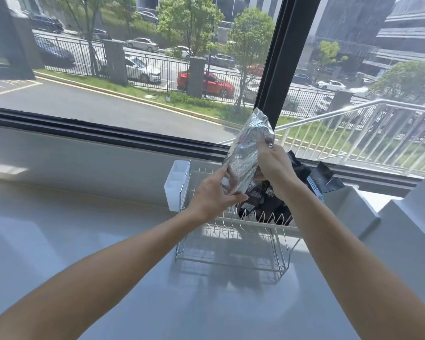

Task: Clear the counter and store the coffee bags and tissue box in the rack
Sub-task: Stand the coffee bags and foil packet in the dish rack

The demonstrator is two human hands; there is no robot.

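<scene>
A silver foil coffee bag (247,148) is held upright over the upper tier of a two-tier wire rack (231,244). My left hand (212,193) grips the bag's lower left edge. My right hand (274,163) clasps its right side near the middle. Black coffee bags (268,202) stand in the rack's upper tier behind and to the right of the silver one, partly hidden by my right forearm. No tissue box is in view.
A white plastic holder (177,185) hangs on the rack's left end. The rack stands on a glossy white counter (84,217) under a large window with a dark frame (280,57). A white block (353,209) sits right of the rack.
</scene>
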